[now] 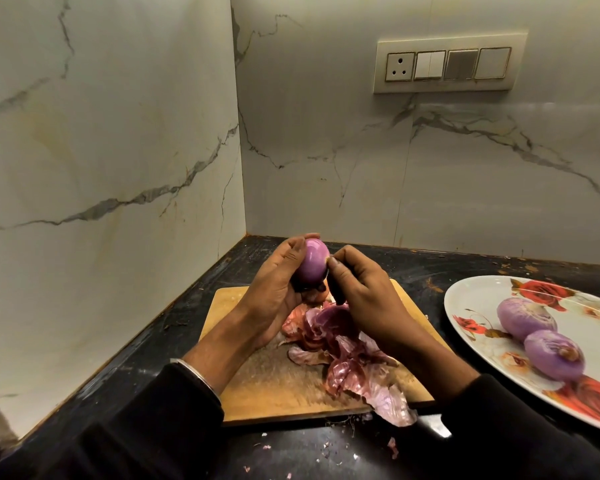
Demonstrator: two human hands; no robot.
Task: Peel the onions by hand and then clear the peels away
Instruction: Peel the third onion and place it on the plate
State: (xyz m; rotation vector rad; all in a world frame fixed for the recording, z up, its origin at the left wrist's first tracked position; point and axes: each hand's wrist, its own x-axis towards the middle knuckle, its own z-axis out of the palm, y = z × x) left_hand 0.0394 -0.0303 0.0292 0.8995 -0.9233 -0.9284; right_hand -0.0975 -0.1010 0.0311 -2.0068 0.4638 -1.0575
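Note:
My left hand grips a glossy purple onion above the far end of a wooden cutting board. My right hand has its fingers curled and pinches at the onion's right end, where a bit of skin or root shows. A pile of reddish-purple peels lies on the board under my hands. Two peeled onions rest on a white flowered plate at the right.
A knife blade pokes out by the board's near right corner, under my right sleeve. Small peel scraps dot the black counter in front. Marble walls close off the corner at left and back; a switch panel sits on the back wall.

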